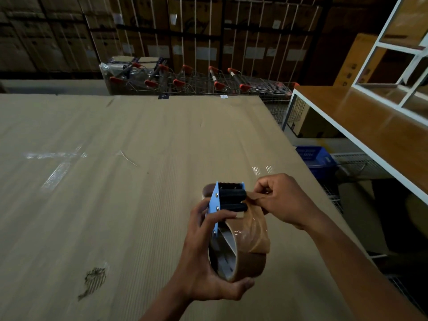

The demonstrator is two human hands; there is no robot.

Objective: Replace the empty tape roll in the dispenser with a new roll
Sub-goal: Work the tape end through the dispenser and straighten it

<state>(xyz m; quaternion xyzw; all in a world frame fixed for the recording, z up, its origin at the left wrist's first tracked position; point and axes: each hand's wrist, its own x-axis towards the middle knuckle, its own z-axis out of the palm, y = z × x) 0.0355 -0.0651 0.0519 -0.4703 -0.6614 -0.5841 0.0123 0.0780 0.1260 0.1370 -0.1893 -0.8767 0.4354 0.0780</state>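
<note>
Brown tape roll [247,258] seated in blue dispenser [214,202].
Left hand [208,269] gripped the roll; right hand [281,201] pinched its loose end [253,195] beside the rollers [232,200].

The scene is dim, with a warm brownish cast. The far wall of stacked brown cardboard cartons [162,31] sinks into near darkness. Small glints of glare show on clear tape strips stuck to the corrugated cardboard surface [92,193] and on the glossy brown tape roll [252,242]. Wide-angle distortion bends the white-framed wooden shelf [370,112] at the right edge. Detail is soft throughout.
</note>
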